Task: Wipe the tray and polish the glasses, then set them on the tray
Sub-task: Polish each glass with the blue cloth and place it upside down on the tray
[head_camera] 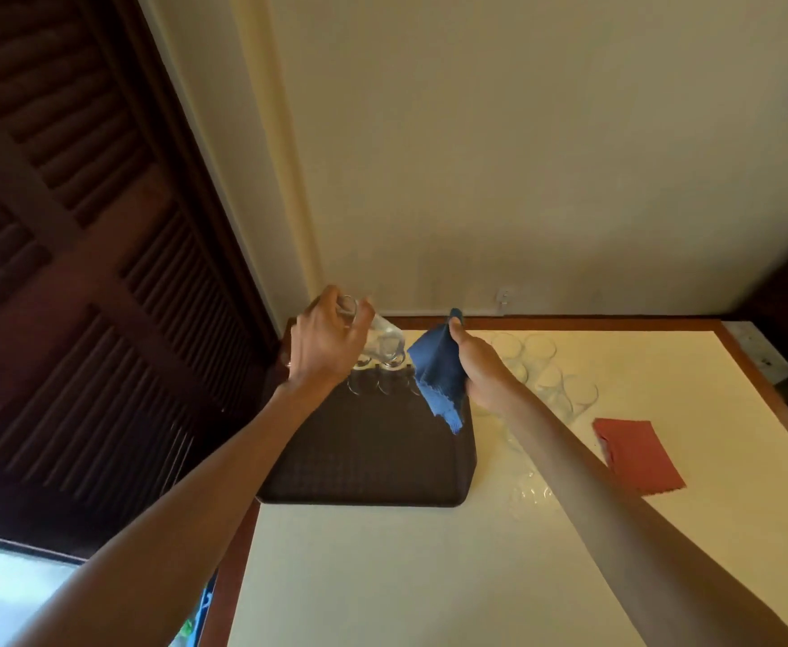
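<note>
L hand (322, 340) is holding a clear glass tumbler (382, 336) tilted above the far end of the dark brown textured rectangular tray (373, 459). Its grip is curling round the glass wall, fingers over the upper part. R hand (480, 366) is pinching a blue microfibre cloth (438, 371) just beside the tumbler. The cloth is hanging over the tray's right edge, apparently not touching the glass.

Handling, my read: the tumbler is looking light, rigid and smooth, so it's probably slipping easily on bare skin. It's also fragile, risking a chip if it's knocking vs. its neighbours. Best taking it round the side wall, low to mid, not by the rim. Bare fingers are likely marking a polished wall, so holding thru the cloth is seeming safer. The cloth itself is looking soft and limp.

Hard to make out: a row of clear glasses on the tray (373, 382) is sitting at the far end, partly behind the L hand. Count approx 3; upright or inverted, can't tell. More clear glasses beside the tray (546, 366) are nearly vanishing against the cream tabletop (429, 576), w/ the R forearm covering some. A red-brown cloth (637, 455) is lying flat further right.
</note>
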